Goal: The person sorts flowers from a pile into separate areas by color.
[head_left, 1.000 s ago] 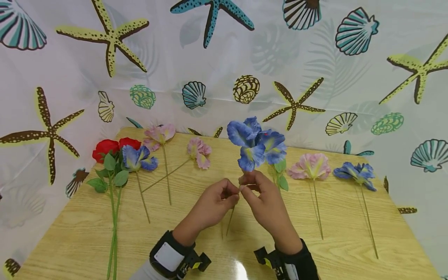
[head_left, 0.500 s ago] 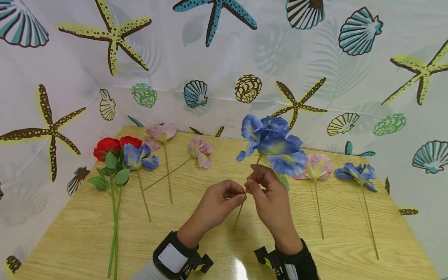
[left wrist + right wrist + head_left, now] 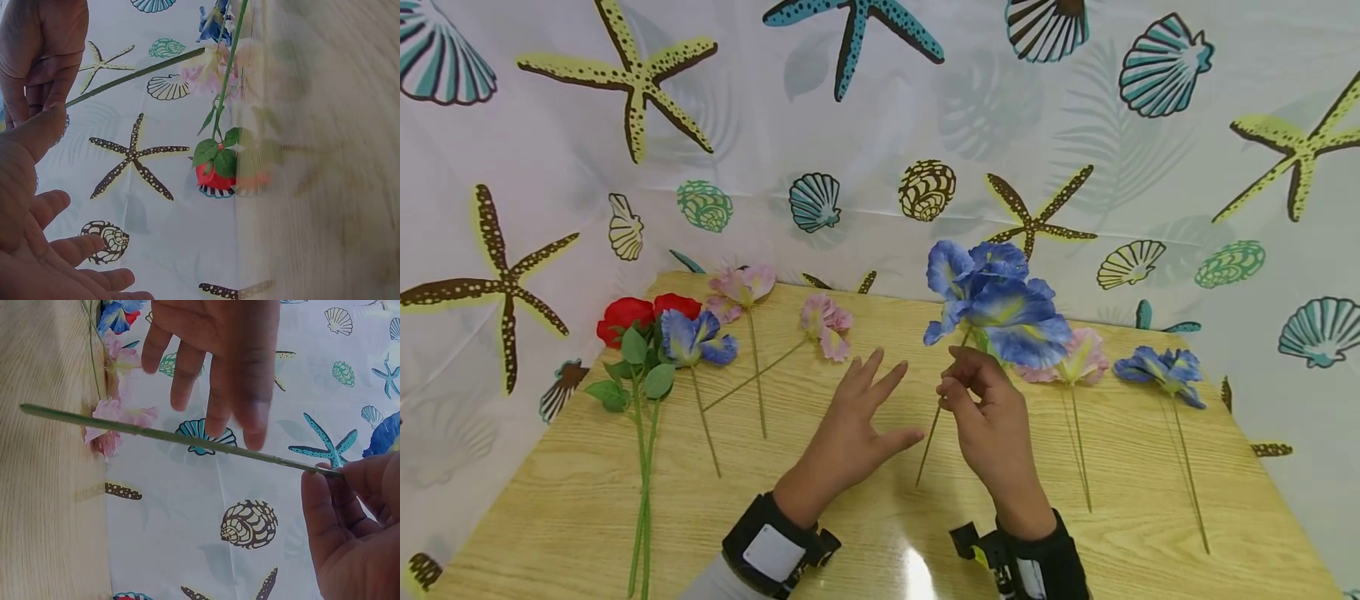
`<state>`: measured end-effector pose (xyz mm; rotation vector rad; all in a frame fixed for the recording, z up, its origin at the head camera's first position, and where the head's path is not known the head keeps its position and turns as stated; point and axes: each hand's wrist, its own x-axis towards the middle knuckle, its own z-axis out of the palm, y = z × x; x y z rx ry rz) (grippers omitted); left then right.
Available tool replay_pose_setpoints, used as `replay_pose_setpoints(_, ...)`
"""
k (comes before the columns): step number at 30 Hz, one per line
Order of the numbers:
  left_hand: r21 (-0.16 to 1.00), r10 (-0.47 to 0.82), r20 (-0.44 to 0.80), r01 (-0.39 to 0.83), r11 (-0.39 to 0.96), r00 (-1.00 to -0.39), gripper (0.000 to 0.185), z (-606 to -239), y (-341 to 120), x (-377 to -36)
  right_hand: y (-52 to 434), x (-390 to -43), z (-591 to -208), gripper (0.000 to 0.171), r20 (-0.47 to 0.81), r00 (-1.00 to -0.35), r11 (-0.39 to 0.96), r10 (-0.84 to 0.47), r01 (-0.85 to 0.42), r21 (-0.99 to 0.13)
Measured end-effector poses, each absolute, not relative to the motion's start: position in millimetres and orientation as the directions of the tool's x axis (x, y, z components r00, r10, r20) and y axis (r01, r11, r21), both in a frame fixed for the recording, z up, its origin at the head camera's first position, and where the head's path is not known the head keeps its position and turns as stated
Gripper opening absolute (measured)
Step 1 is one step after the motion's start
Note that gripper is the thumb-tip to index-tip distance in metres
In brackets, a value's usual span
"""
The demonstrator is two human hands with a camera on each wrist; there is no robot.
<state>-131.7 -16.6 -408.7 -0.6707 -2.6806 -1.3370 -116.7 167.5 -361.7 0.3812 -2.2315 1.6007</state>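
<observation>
A blue artificial iris (image 3: 1006, 307) with a yellow-streaked bloom is held up over the middle of the table. My right hand (image 3: 996, 425) pinches its thin green stem (image 3: 187, 442) between thumb and fingertips, below the bloom. The stem's lower end slants down to the left in the head view. My left hand (image 3: 850, 429) is just left of the stem, its fingers spread and holding nothing. Behind the raised bloom, a pink flower (image 3: 1084, 358) is partly covered. A red rose (image 3: 209, 175) with green leaves shows in the left wrist view.
On the left of the wooden table (image 3: 775, 525) lie red roses (image 3: 625, 321), a blue flower (image 3: 681, 337) and two pink flowers, one nearer the middle (image 3: 826, 323). Another blue flower (image 3: 1165, 371) lies at right. A seashell-print cloth (image 3: 880, 142) hangs behind.
My left hand has let go of the iris stem and spread its fingers. The iris, in my right hand, has shifted right and its bloom has turned.
</observation>
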Motion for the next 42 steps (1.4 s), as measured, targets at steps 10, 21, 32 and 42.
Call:
replay_pose_setpoints(10,0.337,0.347,0.234,0.411,0.847,-0.908,0.090,-423,-26,-141,181,-123,-367,0.026,0.453,-0.891,0.410,0.036,-0.400,-0.820)
replay_pose_setpoints(21,0.487,0.285,0.158,0.325,0.811,-0.946,0.088,-425,-49,-153,231,-134,-375,0.016,0.553,-0.815,0.753,0.171,-0.254,-0.607)
replay_pose_setpoints(32,0.471,0.150,0.149,0.204,0.858,-0.977,0.090,-424,-86,-168,304,-132,-375,0.036,0.478,-0.788,0.793,0.388,0.022,-0.609)
replay_pose_setpoints(42,0.472,0.054,0.045,0.069,0.879,-0.998,0.084,-431,-105,-167,383,-120,-389,0.034,0.405,-0.792,0.857,0.457,0.270,-0.439)
